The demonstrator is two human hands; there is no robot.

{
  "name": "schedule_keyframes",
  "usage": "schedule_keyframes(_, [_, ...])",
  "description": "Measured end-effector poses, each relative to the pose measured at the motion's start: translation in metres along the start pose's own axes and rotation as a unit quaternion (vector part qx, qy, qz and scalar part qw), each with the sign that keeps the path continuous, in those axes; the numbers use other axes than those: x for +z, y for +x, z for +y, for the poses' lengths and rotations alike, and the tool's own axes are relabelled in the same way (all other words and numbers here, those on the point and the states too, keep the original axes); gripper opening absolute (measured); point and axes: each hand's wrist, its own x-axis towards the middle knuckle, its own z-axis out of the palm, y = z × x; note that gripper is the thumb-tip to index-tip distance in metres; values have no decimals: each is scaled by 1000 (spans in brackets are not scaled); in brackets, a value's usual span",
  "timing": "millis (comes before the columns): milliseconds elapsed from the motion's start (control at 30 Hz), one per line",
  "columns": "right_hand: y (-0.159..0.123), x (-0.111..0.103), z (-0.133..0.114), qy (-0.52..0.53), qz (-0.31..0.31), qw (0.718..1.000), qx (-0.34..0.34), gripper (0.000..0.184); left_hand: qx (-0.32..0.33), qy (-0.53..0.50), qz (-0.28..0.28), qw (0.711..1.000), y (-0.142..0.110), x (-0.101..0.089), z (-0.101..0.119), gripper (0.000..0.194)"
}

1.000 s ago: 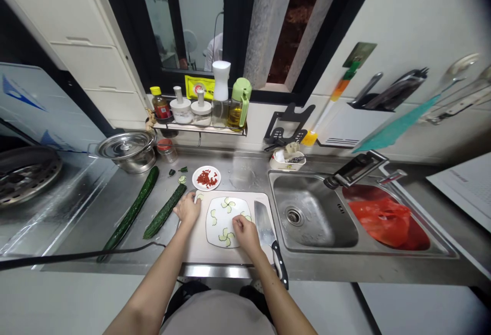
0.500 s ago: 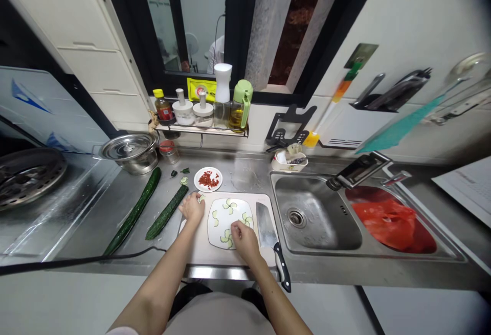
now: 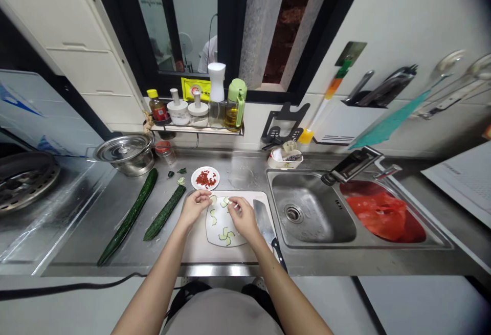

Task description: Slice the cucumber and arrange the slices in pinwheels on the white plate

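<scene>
A white square plate (image 3: 215, 230) lies on the pale cutting board (image 3: 195, 245) in front of me. Thin green-edged cucumber slices (image 3: 226, 236) are set out on it in curved clusters. Over the plate's far left corner, my left hand (image 3: 195, 209) pinches a cucumber slice (image 3: 214, 201) at its fingertips. My right hand (image 3: 243, 217) hovers over the plate's right side, thumb and fingers closed near the far cluster; what they hold, if anything, is too small to make out. This hand hides the plate's right part. A kitchen knife (image 3: 264, 221) rests along the board's right edge.
Two cucumbers, one whole (image 3: 132, 217) and one cut (image 3: 164, 213), lie left of the board. Behind it stands a small dish (image 3: 194, 184) of red pieces. The sink (image 3: 318, 245) is at right, a lidded steel pot (image 3: 134, 163) at back left.
My left hand has moved right from the board's left edge to the plate, with the slice. My right hand has moved up toward the plate's far side. The view has shifted slightly.
</scene>
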Motion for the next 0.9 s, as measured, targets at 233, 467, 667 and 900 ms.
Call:
schedule_keyframes(233, [13,6,-23,69,-48,996,-20,15,37,22,-87,995,-24,10,29,39])
schedule_keyframes(467, [14,4,-26,196,-45,978,61,15,-21,23,-27,999,-29,9,25,45])
schedule_keyframes(667, [14,2,-24,232,-50,968,85,16,-158,-40,-104,981,-38,15,23,59])
schedule_keyframes(900, [10,5,-18,205,-71,975,50,16,-172,-97,-119,973,-40,17,26,47])
